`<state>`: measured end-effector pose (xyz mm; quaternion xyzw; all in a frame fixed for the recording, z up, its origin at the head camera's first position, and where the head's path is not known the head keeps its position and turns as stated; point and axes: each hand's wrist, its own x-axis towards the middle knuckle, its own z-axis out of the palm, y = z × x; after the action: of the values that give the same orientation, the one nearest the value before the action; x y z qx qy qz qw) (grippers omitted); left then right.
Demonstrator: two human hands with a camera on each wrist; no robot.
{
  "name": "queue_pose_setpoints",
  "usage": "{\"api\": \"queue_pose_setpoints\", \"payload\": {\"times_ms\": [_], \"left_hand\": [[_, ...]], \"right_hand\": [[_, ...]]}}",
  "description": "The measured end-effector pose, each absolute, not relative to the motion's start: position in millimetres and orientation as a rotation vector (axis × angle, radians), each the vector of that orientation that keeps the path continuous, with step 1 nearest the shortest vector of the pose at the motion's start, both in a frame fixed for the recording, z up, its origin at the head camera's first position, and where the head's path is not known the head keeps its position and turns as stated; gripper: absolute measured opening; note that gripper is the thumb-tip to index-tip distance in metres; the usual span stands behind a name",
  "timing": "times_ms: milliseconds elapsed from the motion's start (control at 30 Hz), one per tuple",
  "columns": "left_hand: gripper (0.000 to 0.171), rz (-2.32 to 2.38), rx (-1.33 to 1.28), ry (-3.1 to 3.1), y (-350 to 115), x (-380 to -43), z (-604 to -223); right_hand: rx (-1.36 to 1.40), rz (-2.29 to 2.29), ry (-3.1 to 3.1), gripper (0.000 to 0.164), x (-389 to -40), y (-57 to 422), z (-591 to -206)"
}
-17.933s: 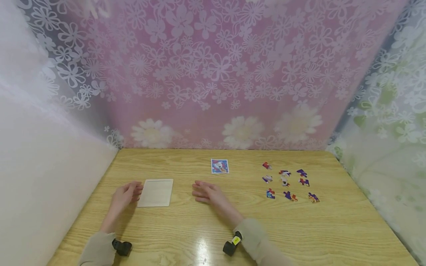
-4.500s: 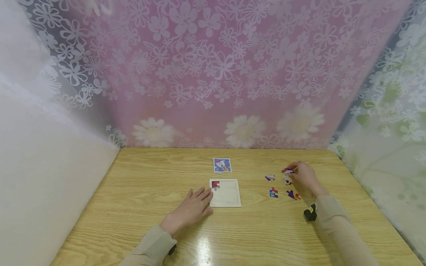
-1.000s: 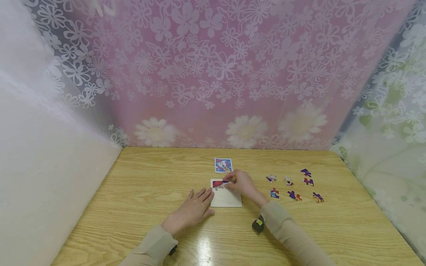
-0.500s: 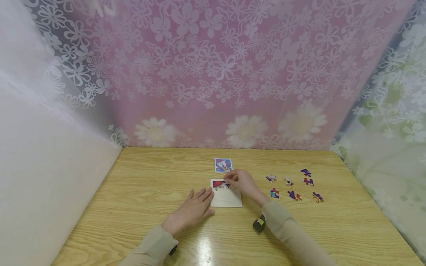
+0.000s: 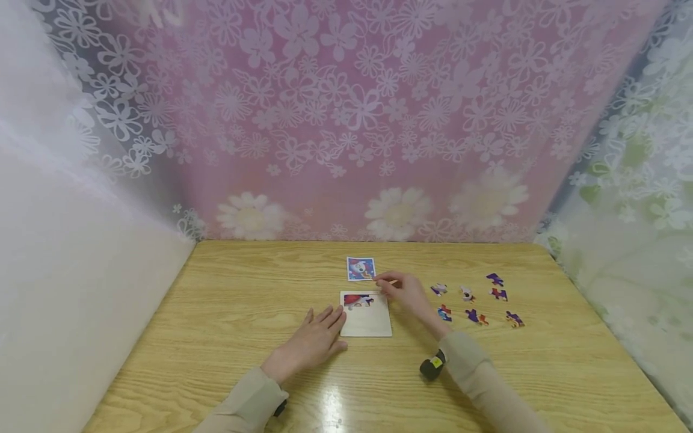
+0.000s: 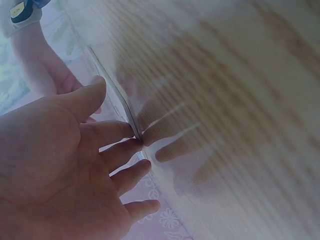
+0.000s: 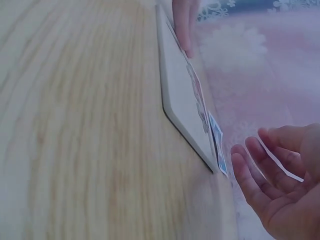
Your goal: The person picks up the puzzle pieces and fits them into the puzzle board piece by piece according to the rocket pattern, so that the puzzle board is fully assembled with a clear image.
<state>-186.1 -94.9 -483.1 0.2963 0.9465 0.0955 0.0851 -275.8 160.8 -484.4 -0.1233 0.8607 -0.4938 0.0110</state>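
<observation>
A white square puzzle tray [image 5: 366,325] lies on the wooden table, with two joined red, white and purple jigsaw pieces [image 5: 357,300] along its upper left. My left hand [image 5: 311,341] rests palm down beside it, its straight, spread fingertips touching the tray's left edge; the left wrist view shows this hand [image 6: 75,165] from the palm side. Over the tray's upper right corner hovers my right hand [image 5: 407,293], fingers loosely bent and nothing between them. In the right wrist view that hand [image 7: 285,185] is apart from the tray [image 7: 182,105].
A small picture card [image 5: 360,269] of a white cartoon animal lies just behind the tray. Several loose jigsaw pieces are spread to the right, among them a white one [image 5: 467,294], a purple and orange one [image 5: 476,317] and a purple one [image 5: 495,279]. A flowered curtain [image 5: 346,150] stands behind the table.
My right hand has fitted the second jigsaw piece beside the first at the tray's top, let go and drawn back to the right. The left hand stays at the tray's edge.
</observation>
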Motion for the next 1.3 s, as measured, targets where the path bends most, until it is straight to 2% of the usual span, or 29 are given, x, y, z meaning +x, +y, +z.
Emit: {"api": "queue_pose_setpoints", "payload": {"times_ms": [500, 767, 1300], "left_hand": [[0.064, 0.310, 0.877, 2.817, -96, -185, -484], [0.064, 0.310, 0.895, 2.822, -96, -185, -484], [0.064, 0.299, 0.890, 2.807, -96, -186, -483]], "right_hand": [[-0.400, -1.674, 2.782, 0.034, -284, 233, -488], [-0.298, -1.617, 2.934, 0.034, -289, 280, -487], [-0.087, -1.212, 3.173, 0.035, -293, 367, -477]]}}
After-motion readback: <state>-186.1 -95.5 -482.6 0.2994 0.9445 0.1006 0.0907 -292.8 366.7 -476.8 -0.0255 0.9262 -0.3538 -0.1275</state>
